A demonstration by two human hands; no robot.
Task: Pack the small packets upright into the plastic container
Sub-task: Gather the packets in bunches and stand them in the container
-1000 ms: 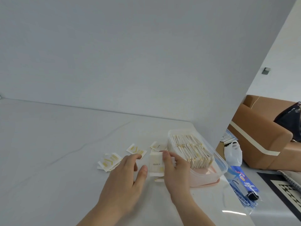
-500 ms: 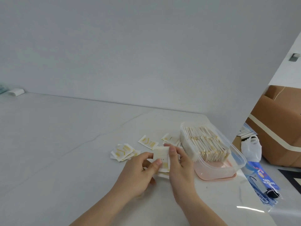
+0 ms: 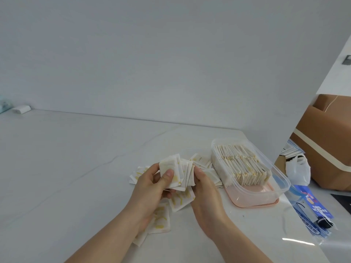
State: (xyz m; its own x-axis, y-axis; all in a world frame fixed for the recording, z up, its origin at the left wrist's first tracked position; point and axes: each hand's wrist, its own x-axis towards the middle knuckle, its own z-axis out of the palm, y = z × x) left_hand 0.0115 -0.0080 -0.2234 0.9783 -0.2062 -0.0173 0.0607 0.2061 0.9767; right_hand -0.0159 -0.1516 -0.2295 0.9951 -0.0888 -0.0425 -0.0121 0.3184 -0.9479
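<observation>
Head view: we are gathering packets for the container.
Our left hand (image 3: 152,184) and right hand (image 3: 204,184) are pinching a fanned stack of packets (image 3: 177,172) beside the container (image 3: 281,180) near the table's right edge; next, squaring and standing them in its empty near end.

Both forearms are cut off by the bottom edge of the picture. The left hand (image 3: 152,186) covers the lower part of the fanned stack of packets (image 3: 176,172) it holds; the right hand (image 3: 206,188) hides the stack's right edge, so the packet count cannot be told. Loose packets (image 3: 161,219) near the front of the worktop (image 3: 66,168) lie partly under the left wrist. Print on the packets is too small to read. At the worktop's far left corner, a pale blue object (image 3: 3,106) is cut by the picture's left edge and cannot be identified. The cardboard box (image 3: 326,133) runs off the right edge.
</observation>
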